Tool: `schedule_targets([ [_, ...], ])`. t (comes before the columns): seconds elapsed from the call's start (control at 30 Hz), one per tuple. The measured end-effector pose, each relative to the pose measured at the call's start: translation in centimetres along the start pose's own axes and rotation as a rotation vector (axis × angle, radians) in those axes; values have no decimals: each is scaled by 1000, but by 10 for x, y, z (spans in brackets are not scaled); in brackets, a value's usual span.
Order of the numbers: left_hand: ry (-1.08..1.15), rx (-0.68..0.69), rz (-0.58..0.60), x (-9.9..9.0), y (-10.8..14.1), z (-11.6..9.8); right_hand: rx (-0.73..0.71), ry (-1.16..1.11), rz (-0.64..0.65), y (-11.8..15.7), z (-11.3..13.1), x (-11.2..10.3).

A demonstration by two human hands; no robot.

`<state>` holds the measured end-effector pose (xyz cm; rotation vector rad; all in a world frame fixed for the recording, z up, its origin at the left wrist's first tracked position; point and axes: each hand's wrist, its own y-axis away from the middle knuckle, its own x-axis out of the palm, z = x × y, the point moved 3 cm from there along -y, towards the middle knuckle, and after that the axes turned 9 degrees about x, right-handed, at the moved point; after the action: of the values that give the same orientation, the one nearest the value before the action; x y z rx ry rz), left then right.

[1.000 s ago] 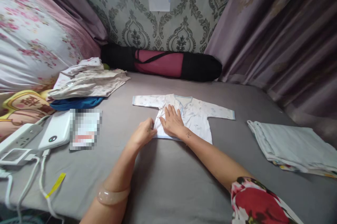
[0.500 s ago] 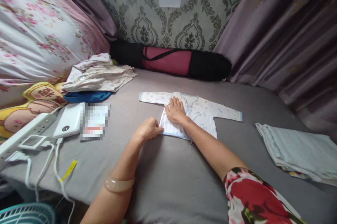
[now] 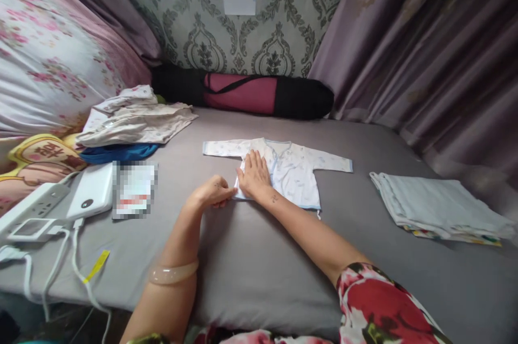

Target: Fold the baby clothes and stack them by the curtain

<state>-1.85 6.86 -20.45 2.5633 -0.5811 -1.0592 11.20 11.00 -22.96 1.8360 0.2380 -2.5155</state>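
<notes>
A small white baby shirt [image 3: 297, 182] with blue trim lies spread on the grey sheet, its sleeves stretched out to both sides. My right hand [image 3: 254, 176] rests flat on the shirt's left front, fingers extended. At the lower left corner of the hem, my left hand [image 3: 214, 191] is closed, pinching the edge between thumb and fingers. Part of the shirt's left front is hidden under my right hand. A thin white tie hangs from the hem at the lower right.
Folded pale cloths [image 3: 437, 206] lie at the right. On the left are piled clothes [image 3: 133, 123], a white power bank [image 3: 91, 193], a power strip [image 3: 36, 206] and cables. A long black and maroon bag [image 3: 240, 93] lies against the patterned wall.
The whole view has shifted slightly to the right. The shirt's hem now lies straighter at the lower right. Both hands stay at nearly the same places on the shirt.
</notes>
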Motion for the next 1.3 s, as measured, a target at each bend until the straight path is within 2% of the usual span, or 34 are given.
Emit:
schedule_targets([
  [0.13,-23,-34,-211,-10,-6,10,15,-52,109,18,8,9],
  [0.23,-137,12,-395,-14,-10,13,14,-86,124,21,8,9],
  [0.3,-211,65,-495,-13,-13,11,-26,-125,130,22,6,1],
  [0.4,-261,152,-561,-6,-15,3,-85,-150,87,28,-7,-20],
  [0.53,-270,283,-521,5,-14,-14,-3,-68,29,40,-41,-39],
  [0.67,-275,432,-423,20,-12,-29,65,-8,95,46,-65,-28],
  [0.8,-294,577,-364,35,-14,-36,46,-22,111,46,-68,-20],
  [0.93,-333,728,-412,47,-18,-38,32,-132,194,41,-75,-35],
  [1.07,-373,863,-459,57,-20,-39,120,-98,80,33,-97,-52],
  [1.2,-415,920,-441,62,-20,-42,191,7,104,29,-120,-45],
  [1.3,-459,940,-416,66,-19,-46,180,45,135,22,-128,-44],
])
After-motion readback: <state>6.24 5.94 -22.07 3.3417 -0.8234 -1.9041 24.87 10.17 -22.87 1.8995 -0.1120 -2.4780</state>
